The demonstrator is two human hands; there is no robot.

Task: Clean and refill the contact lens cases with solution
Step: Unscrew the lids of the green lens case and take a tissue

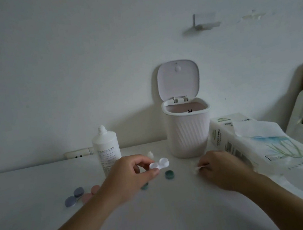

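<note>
The white table (40, 187) fills the lower view, and everything here sits around the small ribbed bin (188, 129), which stands at the back against the wall with its lid tipped open. Just right of the bin lies a big pack of tissue paper (246, 141), one sheet poking up out of it. Left of the bin stands the solution bottle (106, 149), uncapped, and its little white cap (150, 154) rests on the table between bottle and bin. In front of the bin, the left hand (128, 177) pinches a white lens case (159, 164) between thumb and fingers, both wells open, lifted above the table. Right of that, in front of the tissue pack, the right hand (221, 169) has its fingers curled round a cotton swab (199, 168). A green lid (169, 174) lies under the case; another green lid (144, 185) peeks out beneath the left hand. Far left of the bin lie a grey-blue case (74, 196) and a pink case (90, 193), side by side.
</note>
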